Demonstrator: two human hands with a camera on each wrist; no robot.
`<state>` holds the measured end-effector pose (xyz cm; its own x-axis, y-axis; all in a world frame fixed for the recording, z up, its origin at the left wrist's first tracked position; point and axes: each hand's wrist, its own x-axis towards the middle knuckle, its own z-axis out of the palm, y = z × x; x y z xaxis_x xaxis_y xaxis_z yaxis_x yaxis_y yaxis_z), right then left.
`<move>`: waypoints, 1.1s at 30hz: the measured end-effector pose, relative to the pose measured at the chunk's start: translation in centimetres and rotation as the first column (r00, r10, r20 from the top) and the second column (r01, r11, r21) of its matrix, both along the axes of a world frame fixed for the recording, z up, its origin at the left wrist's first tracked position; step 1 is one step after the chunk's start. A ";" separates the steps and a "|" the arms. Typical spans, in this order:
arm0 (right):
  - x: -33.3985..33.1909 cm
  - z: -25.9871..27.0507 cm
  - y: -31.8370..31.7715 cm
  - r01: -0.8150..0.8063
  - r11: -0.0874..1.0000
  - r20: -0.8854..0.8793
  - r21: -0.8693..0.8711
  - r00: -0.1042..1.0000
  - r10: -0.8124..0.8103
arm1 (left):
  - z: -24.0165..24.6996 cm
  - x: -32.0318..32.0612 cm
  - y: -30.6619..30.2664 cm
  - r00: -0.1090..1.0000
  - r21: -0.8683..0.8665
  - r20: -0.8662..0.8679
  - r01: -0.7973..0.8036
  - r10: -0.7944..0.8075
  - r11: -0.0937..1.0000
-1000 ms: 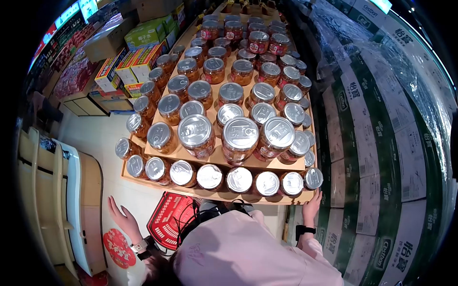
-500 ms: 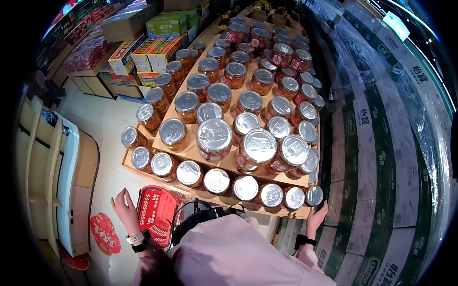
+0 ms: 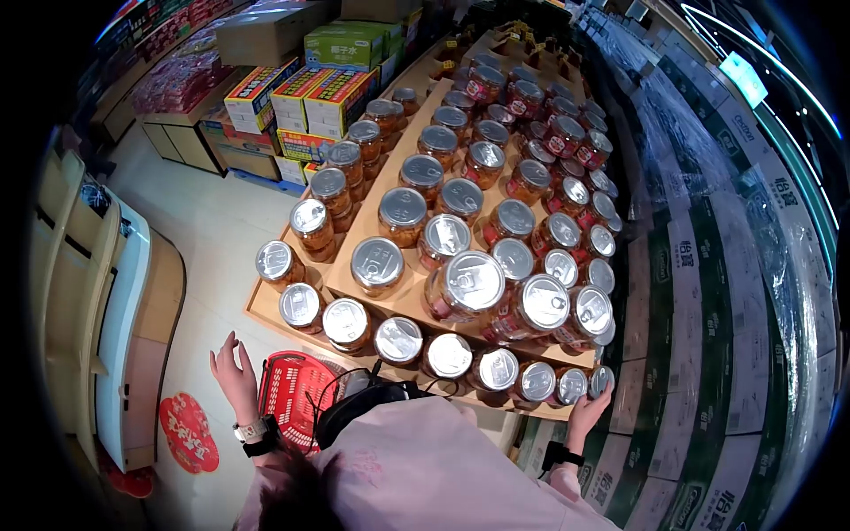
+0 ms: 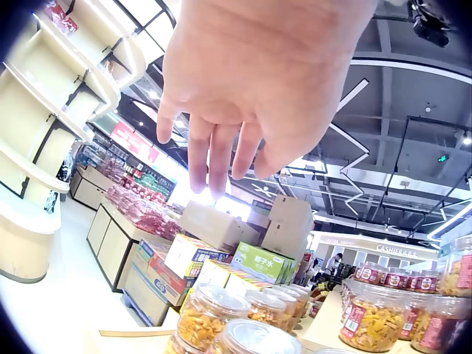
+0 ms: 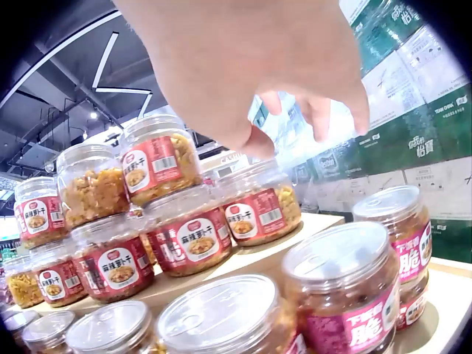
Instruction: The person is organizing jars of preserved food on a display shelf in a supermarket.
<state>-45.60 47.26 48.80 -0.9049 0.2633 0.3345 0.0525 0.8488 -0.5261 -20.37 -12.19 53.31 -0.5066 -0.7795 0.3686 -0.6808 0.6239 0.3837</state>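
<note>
My left hand (image 3: 235, 375) hangs in the air beside the front left corner of the jar display, holding nothing. In the left wrist view its fingers (image 4: 220, 158) point loosely forward, with jars of pickles (image 4: 203, 317) below. My right hand (image 3: 589, 418) is at the front right corner of the display, close by the corner jar (image 3: 601, 380). The right wrist view shows that hand (image 5: 258, 66) over the jars with its fingers loosely bent and nothing in them. Jars with silver lids and red labels (image 5: 254, 210) stand on a stepped wooden stand (image 3: 359, 296).
A red shopping basket (image 3: 292, 380) is on the floor at the front left of the stand. Wrapped stacks of cartons (image 3: 699, 327) line the right side. At left stands a curved shelf unit (image 3: 133, 345); stacked boxes (image 3: 332, 102) are farther back.
The head view has turned, so the stand and its jars sit farther right and lower. My right hand now overlaps the area by the corner jar; my left hand stays raised, fingers a little more bent.
</note>
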 end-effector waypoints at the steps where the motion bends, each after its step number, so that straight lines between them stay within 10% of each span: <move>1: 0.4 0.3 -1.4 -0.009 0.998 -0.054 -0.061 0.999 0.006 | -0.1 0.4 -0.9 1.000 -0.002 -0.005 -0.006 0.006 1.000; 6: 2.2 1.3 -7.3 -0.072 0.986 -0.322 -0.150 0.947 0.021 | 0.3 1.8 -5.4 1.000 -0.026 -0.011 -0.025 0.024 0.999; 16: 5.7 -0.5 -19.2 -0.451 0.786 -0.200 -0.423 0.892 0.404 | 0.2 2.5 -7.7 1.000 0.014 -0.008 0.007 -0.006 1.000; 22: 6.4 0.1 -26.0 -0.758 0.548 -0.043 -0.354 0.599 0.800 | -0.3 8.0 -4.8 0.984 0.052 0.014 -0.178 0.177 0.983; 33: 2.9 -0.3 -29.4 -0.920 0.260 0.207 -0.294 0.204 0.957 | -0.2 17.6 3.7 0.882 0.051 0.135 -0.460 0.450 0.886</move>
